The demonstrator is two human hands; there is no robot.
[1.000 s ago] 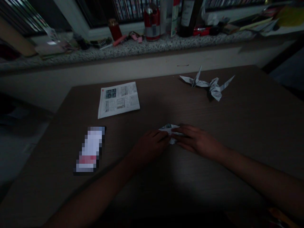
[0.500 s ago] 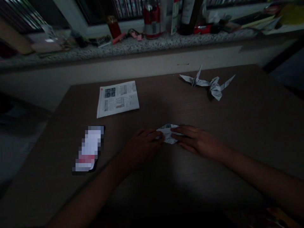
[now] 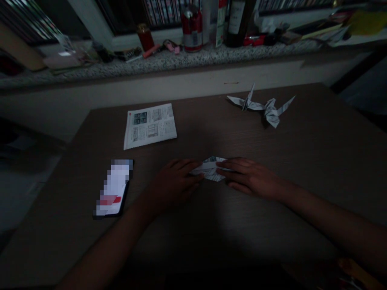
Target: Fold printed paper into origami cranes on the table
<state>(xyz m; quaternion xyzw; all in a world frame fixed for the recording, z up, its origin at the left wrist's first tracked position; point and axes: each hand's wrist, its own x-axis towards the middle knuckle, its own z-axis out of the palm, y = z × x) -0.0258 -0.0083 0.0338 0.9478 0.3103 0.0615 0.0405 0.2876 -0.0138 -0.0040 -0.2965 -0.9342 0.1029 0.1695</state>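
A small piece of folded printed paper (image 3: 213, 165) lies on the table in front of me, roughly diamond-shaped, with a pale band across its middle. My left hand (image 3: 178, 179) rests at its left point, fingers stretched out and thumb apart, the tips touching the paper. From the other side my right hand (image 3: 252, 177) lies over the right part, its fingers extended flat and slightly spread on it. The paper's right point is hidden under those fingers. Both hands are palm down.
A folded newspaper sheet (image 3: 151, 125) lies at the back left. Nearer on the left is a phone (image 3: 113, 189) with a lit, blurred screen. Two paper cranes (image 3: 247, 104) stand at the back right. Bottles, a red can (image 3: 192, 30) and clutter line the stone sill (image 3: 181, 60).
My left hand has shifted slightly left and its fingers have spread, uncovering more of the paper's left side. The right hand stays on the paper. The view has shifted slightly.
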